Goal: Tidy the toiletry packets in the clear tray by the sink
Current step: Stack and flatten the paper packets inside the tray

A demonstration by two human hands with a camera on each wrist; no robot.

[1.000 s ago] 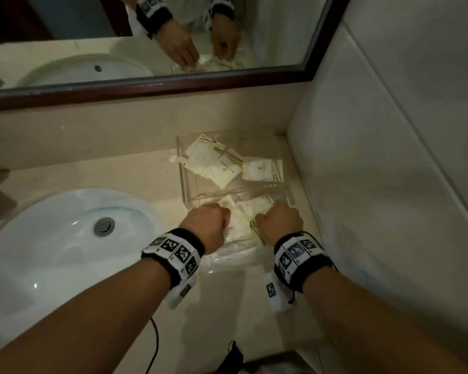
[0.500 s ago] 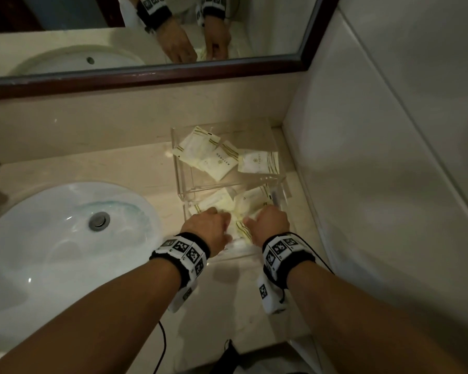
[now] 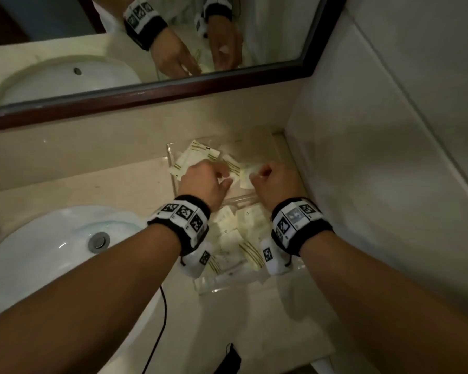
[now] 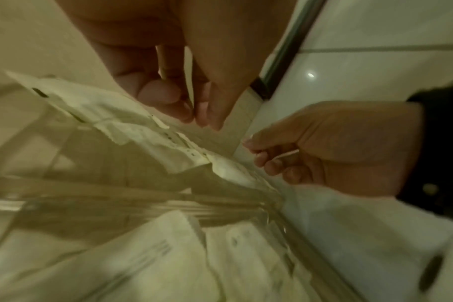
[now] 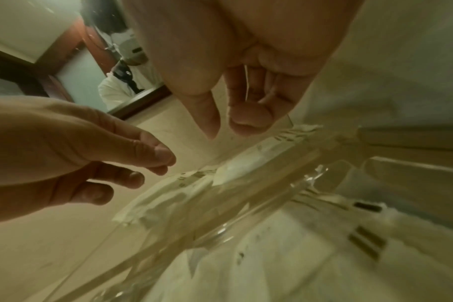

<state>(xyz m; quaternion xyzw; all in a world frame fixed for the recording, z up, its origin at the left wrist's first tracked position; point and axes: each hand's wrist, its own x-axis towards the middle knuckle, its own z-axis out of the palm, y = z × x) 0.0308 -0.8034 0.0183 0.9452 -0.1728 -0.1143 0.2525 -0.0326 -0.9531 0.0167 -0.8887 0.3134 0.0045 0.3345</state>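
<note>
The clear tray (image 3: 171,160) stands on the counter in the corner, split by a divider into a far and a near compartment. Cream packets with gold stripes (image 3: 197,155) lie askew in the far one, and more packets (image 3: 235,238) fill the near one. Both hands hover over the far compartment. My left hand (image 3: 222,180) has loosely curved fingers just above the packets (image 4: 148,130) and holds nothing. My right hand (image 3: 260,176) has its fingers curled inward over a packet's edge (image 4: 233,171). A thin pale edge shows between them, and I cannot tell whether it holds anything.
A white sink (image 3: 38,252) with a metal drain (image 3: 99,241) lies to the left. The framed mirror (image 3: 65,49) is behind, and a tiled wall (image 3: 389,157) hems the tray on the right. A black cable (image 3: 160,319) hangs below my left arm.
Both hands left the near compartment's packets and moved forward over the divider to the far compartment. The near packets now lie uncovered.
</note>
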